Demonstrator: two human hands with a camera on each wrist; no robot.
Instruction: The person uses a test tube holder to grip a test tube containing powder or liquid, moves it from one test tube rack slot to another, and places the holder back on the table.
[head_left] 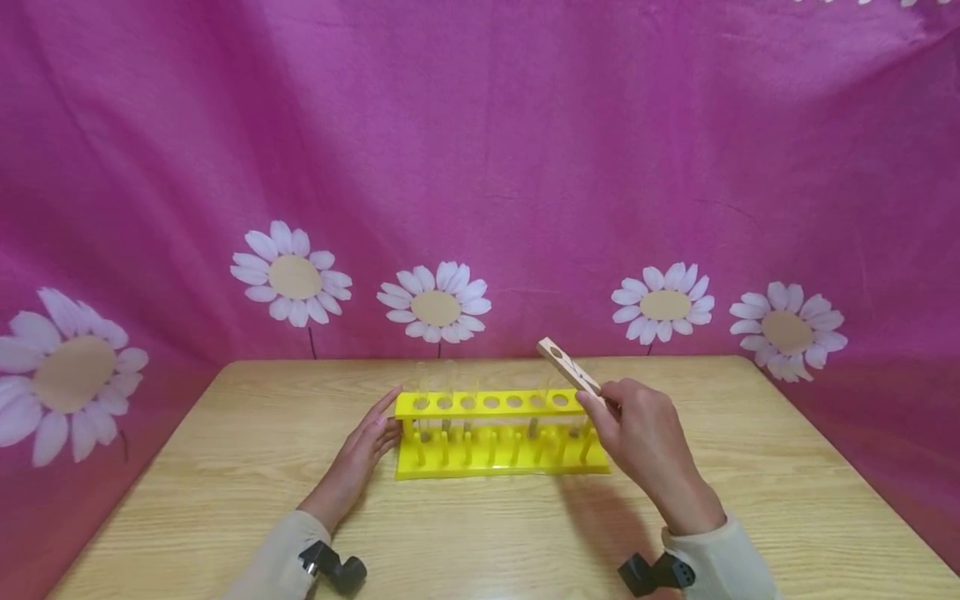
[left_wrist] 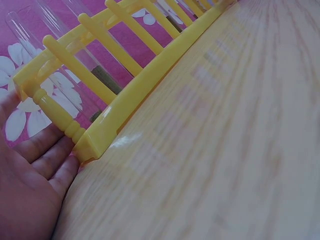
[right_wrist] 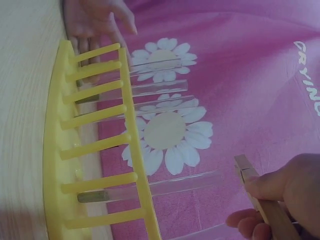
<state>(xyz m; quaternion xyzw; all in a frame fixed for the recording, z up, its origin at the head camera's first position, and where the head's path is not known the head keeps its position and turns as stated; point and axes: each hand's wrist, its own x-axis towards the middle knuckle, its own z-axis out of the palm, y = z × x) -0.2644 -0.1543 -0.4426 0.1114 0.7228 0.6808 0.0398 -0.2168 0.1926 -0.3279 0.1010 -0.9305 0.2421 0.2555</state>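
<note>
A yellow test tube rack [head_left: 495,463] stands upright on the table, with several clear test tubes through its holes. One glass test tube [right_wrist: 187,183] has dark material at its bottom, and so does another test tube [left_wrist: 85,50] near the left end. My left hand [head_left: 360,458] touches that left end, fingers mostly straight along the end post and thumb at the top rail. Above the rack's right end, my right hand [head_left: 651,433] pinches a wooden test tube clamp [head_left: 567,367] between thumb and fingers. The clamp slants up to the left, its head over the rack.
The rack rests on a light wood-grain table [head_left: 480,533]. A magenta cloth [head_left: 525,167] with white daisies hangs behind and along both sides. Black wrist cameras sit on both sleeves, including the right sleeve [head_left: 723,558].
</note>
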